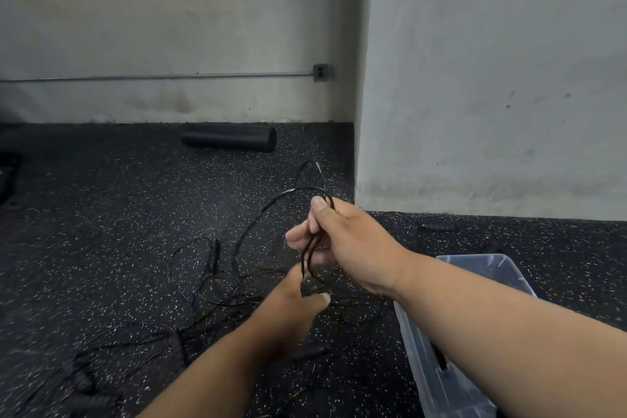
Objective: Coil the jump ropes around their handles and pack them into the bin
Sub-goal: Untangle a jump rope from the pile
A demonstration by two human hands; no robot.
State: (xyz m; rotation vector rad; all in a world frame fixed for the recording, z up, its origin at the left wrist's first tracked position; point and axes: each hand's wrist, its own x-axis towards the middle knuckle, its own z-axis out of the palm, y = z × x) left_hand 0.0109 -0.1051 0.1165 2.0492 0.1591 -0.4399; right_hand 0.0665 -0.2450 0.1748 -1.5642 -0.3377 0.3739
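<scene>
While the right hand [342, 241] pinches looped black rope [291, 197], the left hand [291, 299] below grips its strands; the clear bin [475, 366] under the right forearm holds something dark.

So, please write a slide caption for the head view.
Right hand pinches a black jump rope loop, left hand reaching beside the clear bin.

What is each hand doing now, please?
Left hand: pinches the black rope.
Right hand: grips loops of the same rope.
</scene>
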